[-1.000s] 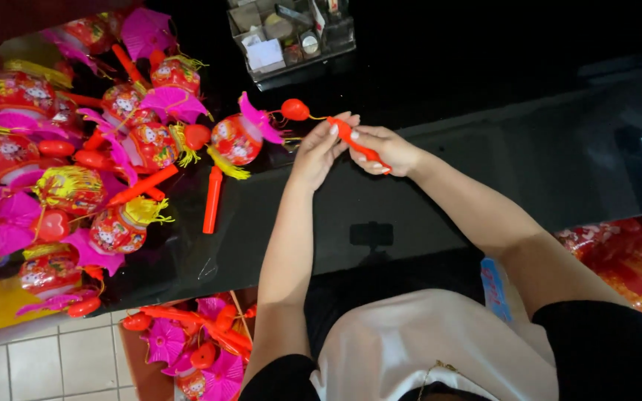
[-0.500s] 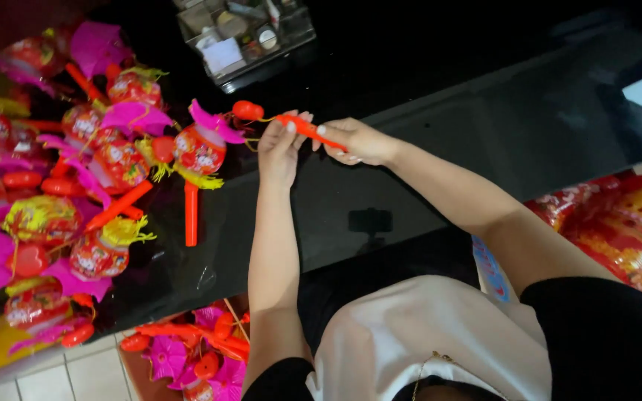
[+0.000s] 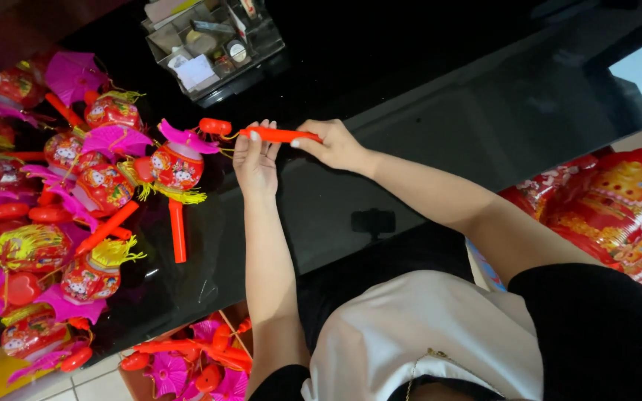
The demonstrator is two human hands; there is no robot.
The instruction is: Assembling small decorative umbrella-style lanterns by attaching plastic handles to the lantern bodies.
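Head view looks down on a black glossy table (image 3: 410, 89) that fills most of the frame. Along its left side lies a heap of red toy lanterns (image 3: 61, 223) with pink fan tops and yellow tassels; they overlap too much to count exactly, but there are more than ten. At the right edge sits a pile of red and gold packets (image 3: 603, 200). A box of more lantern parts (image 3: 187, 364) shows below the table edge. One clear organiser tray (image 3: 213, 41) stands at the table's far side.

Nearest the hands is one lantern (image 3: 176, 165), just left of them, with one loose red stick (image 3: 177, 230) lying below it, end pointing toward the person.

An orange-red handle (image 3: 276, 135) lies nearly level, long axis running left to right, its left end toward a small red knob (image 3: 215, 126). The right hand (image 3: 332, 145) is closed around the handle's right end. The left hand (image 3: 255, 160) has fingers extended, tips touching the handle's left part.
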